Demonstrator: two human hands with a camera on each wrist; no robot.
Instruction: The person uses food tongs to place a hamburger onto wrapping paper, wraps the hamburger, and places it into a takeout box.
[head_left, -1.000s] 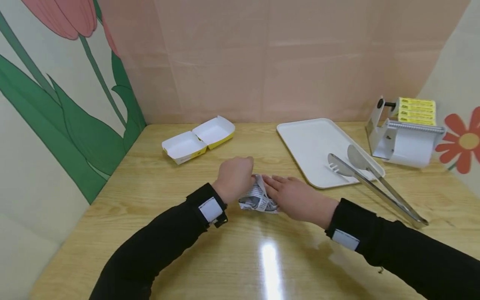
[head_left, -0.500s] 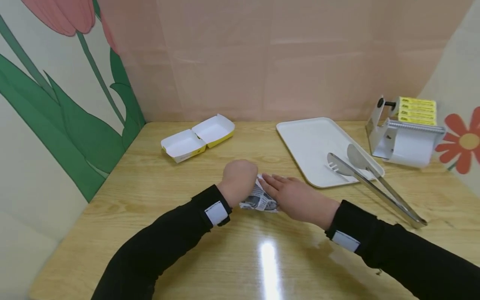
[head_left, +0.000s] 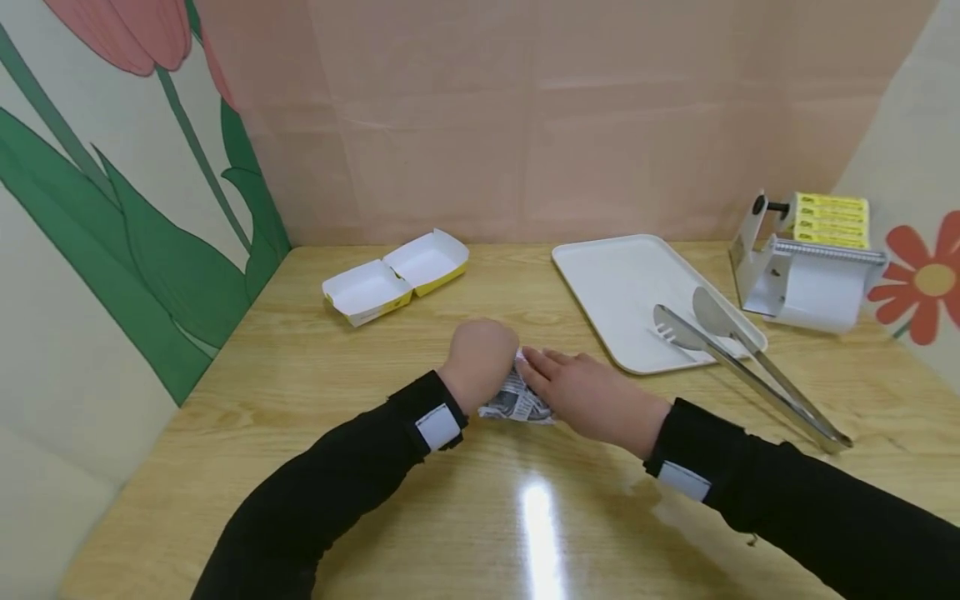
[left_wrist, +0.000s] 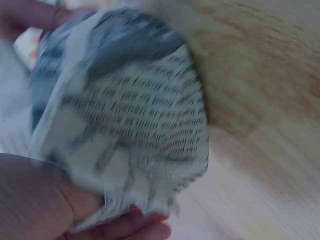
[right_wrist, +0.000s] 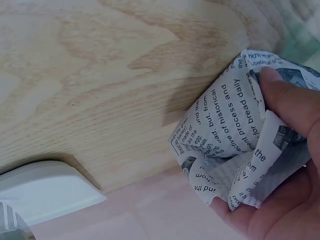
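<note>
A small bundle (head_left: 517,402) wrapped in newsprint-patterned paper lies on the table between my hands. My left hand (head_left: 480,362) is curled at the bundle's left end. The left wrist view shows its thumb and fingers pinching a crumpled paper flap (left_wrist: 137,187). On the other end, my right hand (head_left: 588,392) holds the paper, its fingers slanting forward in the head view. Seen from the right wrist, the thumb (right_wrist: 287,97) presses on the printed wrap (right_wrist: 220,115), and fingers sit behind the gathered folds. Whatever is inside the paper is hidden.
An opened white and yellow carton (head_left: 367,290) sits at the back left. Behind the right hand is a white tray (head_left: 607,279), with metal tongs (head_left: 772,379) lying across its corner and onto the table. A label dispenser (head_left: 817,287) with a yellow roll stands at the back right.
My left hand has shifted slightly right and rolled over toward the bundle, covering more of its left end. The right hand has stayed nearly still on the paper.
</note>
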